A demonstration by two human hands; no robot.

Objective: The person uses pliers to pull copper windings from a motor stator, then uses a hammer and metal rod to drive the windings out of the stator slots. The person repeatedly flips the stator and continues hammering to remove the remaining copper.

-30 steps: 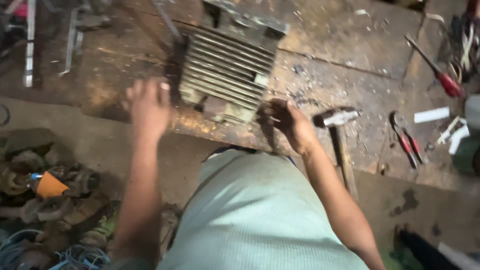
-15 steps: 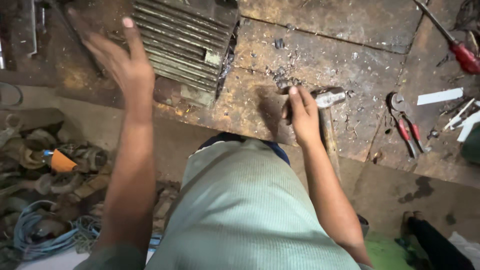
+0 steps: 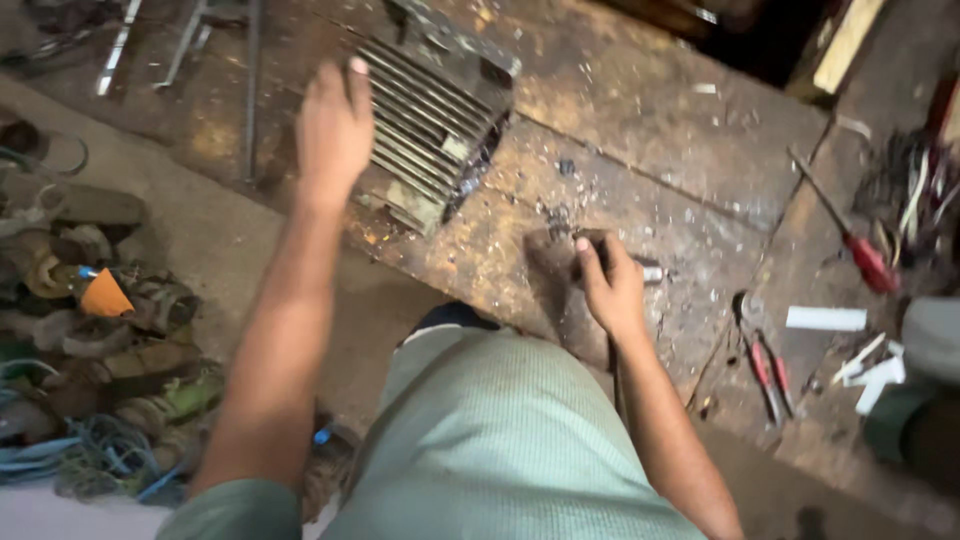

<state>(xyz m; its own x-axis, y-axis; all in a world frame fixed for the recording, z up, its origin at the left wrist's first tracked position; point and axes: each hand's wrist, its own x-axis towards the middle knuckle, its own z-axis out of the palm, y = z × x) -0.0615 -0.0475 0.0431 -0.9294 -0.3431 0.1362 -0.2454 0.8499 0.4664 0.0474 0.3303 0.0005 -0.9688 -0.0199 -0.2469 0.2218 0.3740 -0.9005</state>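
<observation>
A grey finned metal motor housing [image 3: 435,110] lies on the rusty workbench [image 3: 640,110]. My left hand [image 3: 335,125] stretches out flat against the housing's left side, fingers extended and holding nothing. My right hand [image 3: 610,285] rests at the bench's near edge with its fingers curled over the head of a hammer [image 3: 650,272]. My forearm hides most of the hammer's handle. My light green shirt fills the lower middle of the view.
A red-handled screwdriver [image 3: 865,260], red-handled pliers [image 3: 770,370] and a white tube [image 3: 825,318] lie at the right of the bench. Metal bars [image 3: 120,40] lie at the top left. Scrap parts and blue wires [image 3: 90,450] are piled on the floor at left.
My left hand has moved forward onto the finned housing. My right hand has slid to the hammer's head and curled over it.
</observation>
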